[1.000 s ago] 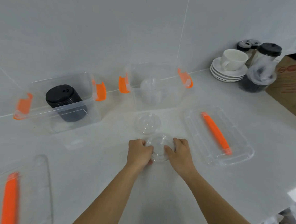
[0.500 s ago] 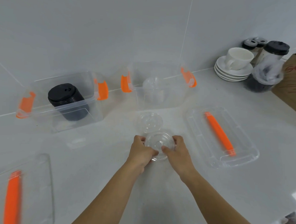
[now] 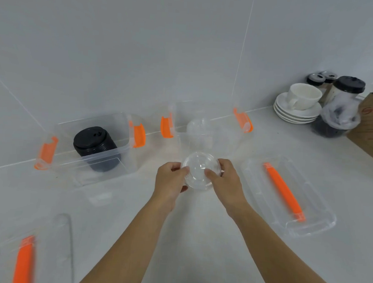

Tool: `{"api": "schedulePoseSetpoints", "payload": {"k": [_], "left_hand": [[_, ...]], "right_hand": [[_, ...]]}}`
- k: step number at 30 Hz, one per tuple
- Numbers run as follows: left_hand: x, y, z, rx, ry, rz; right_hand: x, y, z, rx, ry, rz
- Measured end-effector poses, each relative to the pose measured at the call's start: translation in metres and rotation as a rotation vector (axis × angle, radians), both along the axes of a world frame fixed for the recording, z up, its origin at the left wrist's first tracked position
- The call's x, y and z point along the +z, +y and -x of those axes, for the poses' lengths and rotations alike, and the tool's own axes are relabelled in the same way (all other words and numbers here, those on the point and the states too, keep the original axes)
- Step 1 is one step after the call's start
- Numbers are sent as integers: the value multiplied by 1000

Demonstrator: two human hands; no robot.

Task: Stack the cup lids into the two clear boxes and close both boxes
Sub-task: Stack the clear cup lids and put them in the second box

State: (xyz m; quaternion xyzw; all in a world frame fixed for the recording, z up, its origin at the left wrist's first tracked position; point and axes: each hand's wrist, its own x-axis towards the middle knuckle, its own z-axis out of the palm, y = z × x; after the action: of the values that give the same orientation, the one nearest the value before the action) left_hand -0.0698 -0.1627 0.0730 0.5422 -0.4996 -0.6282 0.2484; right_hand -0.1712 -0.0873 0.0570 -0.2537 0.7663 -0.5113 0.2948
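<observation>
Faintly visible clear lids [image 3: 200, 173], held between left hand [image 3: 171, 181], right hand [image 3: 224, 182]

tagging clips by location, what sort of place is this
Probably a café or drinks-shop prep counter: a white cup on stacked saucers, black cup lids in a clear box, and tiled walls.

Drinks-prep counter, likely café or pantry kitchen. White countertop [image 3: 197, 239] against pale tiled wall [image 3: 143, 41]. Far right: white cup [image 3: 302, 96] on stacked saucers [image 3: 297, 113], lidded takeaway cups [image 3: 346, 89], cardboard carton [image 3: 372, 125].
</observation>
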Motion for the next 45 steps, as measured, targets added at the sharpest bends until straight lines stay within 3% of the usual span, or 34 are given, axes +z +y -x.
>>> {"api": "schedulePoseSetpoints", "payload": {"k": [12,31,45], "left_hand": [[-33,-27,10,-41,-92,-24],[-58,-46,21,-153,-326,-19],[-38,-41,10,-122,-129,-256]], "right_hand": [[-25,-29,12,45,23,-207],[-48,-46,14,93,132,-358],[-37,-30,4,94,-5,-131]]}}
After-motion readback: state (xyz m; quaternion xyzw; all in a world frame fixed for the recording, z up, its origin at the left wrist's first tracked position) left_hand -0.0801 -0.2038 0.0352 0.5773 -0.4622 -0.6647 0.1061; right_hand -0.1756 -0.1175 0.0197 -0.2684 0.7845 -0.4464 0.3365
